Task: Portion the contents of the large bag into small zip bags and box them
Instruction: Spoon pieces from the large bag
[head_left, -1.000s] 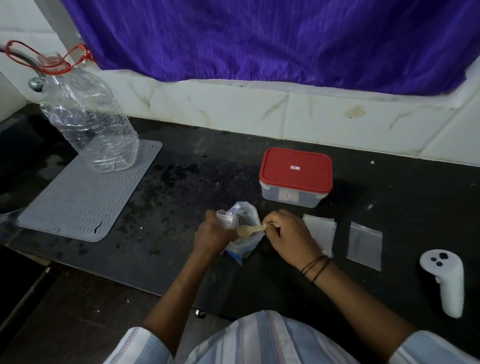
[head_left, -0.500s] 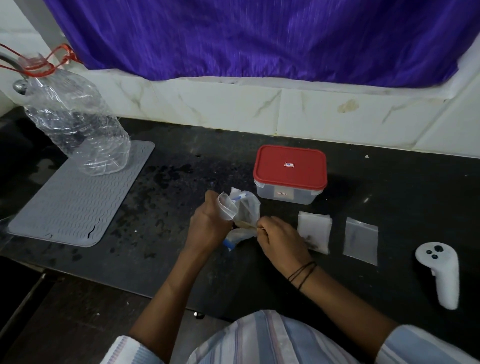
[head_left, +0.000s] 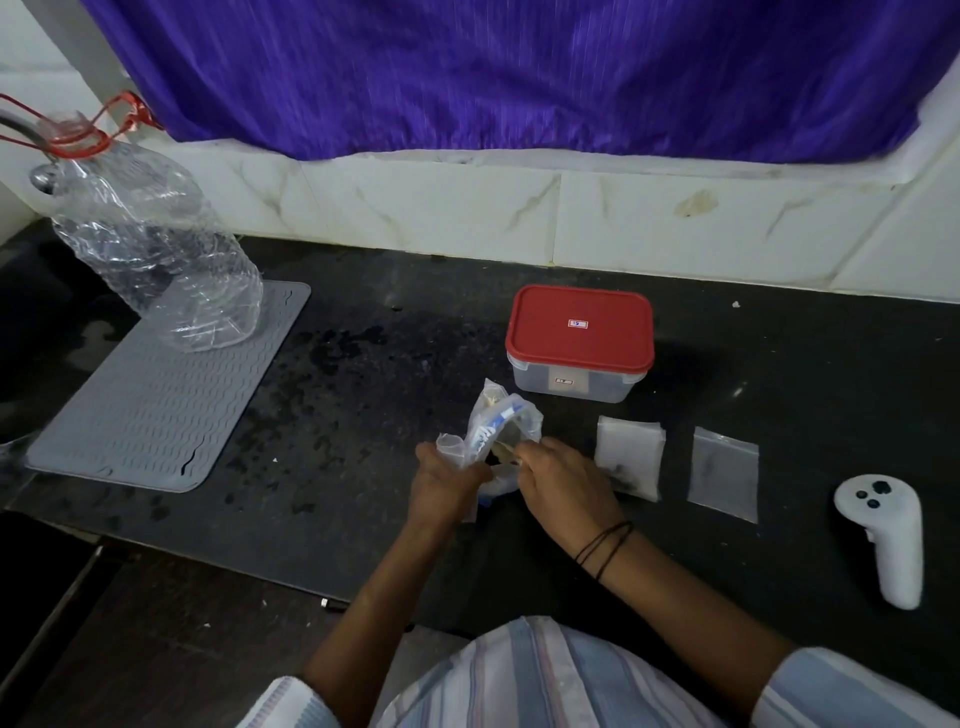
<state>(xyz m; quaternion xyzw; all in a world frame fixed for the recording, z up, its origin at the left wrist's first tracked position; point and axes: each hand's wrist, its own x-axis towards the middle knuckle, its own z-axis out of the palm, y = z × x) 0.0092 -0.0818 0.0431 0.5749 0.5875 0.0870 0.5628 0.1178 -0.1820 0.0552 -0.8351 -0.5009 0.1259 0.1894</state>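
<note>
A black stone counter (head_left: 779, 374) runs beneath a purple curtain (head_left: 519, 73) and white tiles. On its left lies a grey ribbed mat (head_left: 156, 395) with a crumpled clear plastic jug (head_left: 156, 249) leaning across its far corner.

Both forearms reach in from the bottom edge and converge at mid-counter. The left hand (head_left: 447, 488) is knuckles-up, fingers clenched around the gathered neck of the large bag (head_left: 501, 431), a crinkled clear pouch with blue print. The bag stands roughly upright, its long axis tilted slightly away from the person, mouth pointing up and away. The right hand (head_left: 563, 478), with black thread bands at the wrist, is palm-down against the bag's right side, fingertips pinched at its opening; what they pinch is hidden.

Just beyond the bag sits a closed food box with a red lid (head_left: 579, 338). Right of the hands lie two small zip bags flat on the counter, side by side: a whitish one (head_left: 631, 454) holding dark specks, and a clear one (head_left: 724, 473). Farther right rests a white handheld controller (head_left: 888, 535).
</note>
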